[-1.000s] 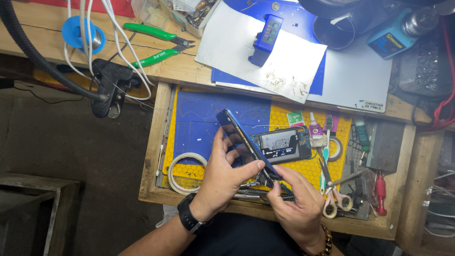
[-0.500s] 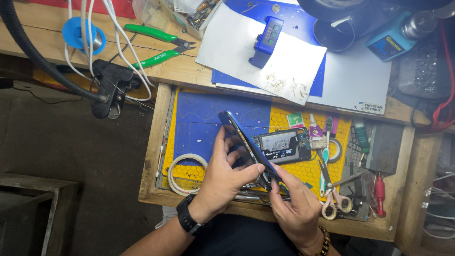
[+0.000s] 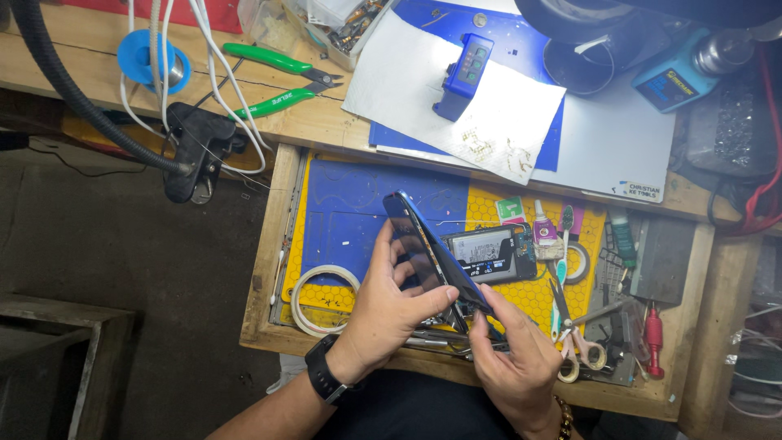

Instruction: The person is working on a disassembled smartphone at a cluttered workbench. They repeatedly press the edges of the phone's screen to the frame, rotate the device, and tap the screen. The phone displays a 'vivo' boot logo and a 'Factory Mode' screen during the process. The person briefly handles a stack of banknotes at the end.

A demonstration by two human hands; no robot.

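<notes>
Left hand [image 3: 391, 305] has its fingers wrapped around a dark phone [image 3: 428, 253], tilted up over the open drawer [image 3: 265, 244]; right hand [image 3: 513, 358] pinches its lower end; an opened phone body [image 3: 493, 254] lies just beyond on the yellow mat [image 3: 529, 297]; scissors [image 3: 574, 326] sit to the right.

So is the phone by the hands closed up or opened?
Opened: the dark screen panel is lifted in the left hand, exposing the phone body.
</notes>
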